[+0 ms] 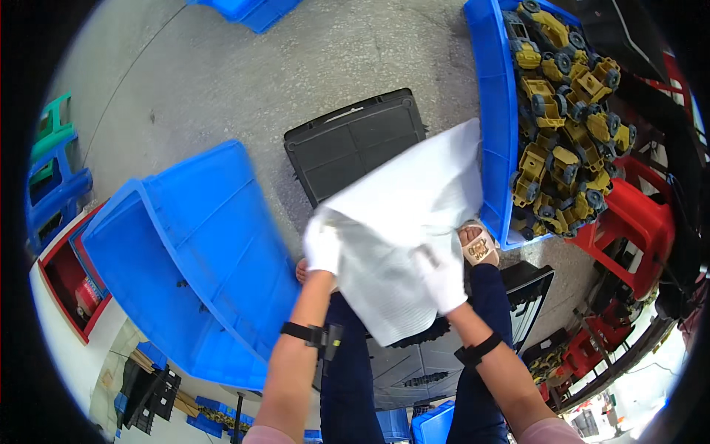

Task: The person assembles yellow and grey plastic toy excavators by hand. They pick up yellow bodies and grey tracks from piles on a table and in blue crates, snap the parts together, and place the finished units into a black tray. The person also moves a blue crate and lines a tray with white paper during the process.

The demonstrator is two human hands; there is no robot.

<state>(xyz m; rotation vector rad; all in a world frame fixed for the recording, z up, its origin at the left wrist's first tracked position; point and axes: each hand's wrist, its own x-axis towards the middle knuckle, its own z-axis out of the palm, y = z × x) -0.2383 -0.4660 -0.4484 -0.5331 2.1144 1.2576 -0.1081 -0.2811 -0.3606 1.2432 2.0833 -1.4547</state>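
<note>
A large white sheet, like thin foam or plastic wrapping [414, 185], is spread in front of my legs, creased, with one layer folded over another. My left hand [323, 248], in a white glove, is closed on its left edge. My right hand [441, 280], also gloved and blurred by motion, closes on the sheet's lower right part, its fingertips partly lost against the white. Beyond the sheet, a flat black plastic case [355, 140] with a handle lies on the floor, its near right part covered by the sheet.
To the right, a blue crate [497, 118] holds many yellow toy trucks [566, 140]. An empty-looking blue crate [214, 244] is tipped at my left. Red stools [636, 229] stand at the right, and black cases [414, 370] lie beneath me. Another blue crate [255, 11] is far ahead.
</note>
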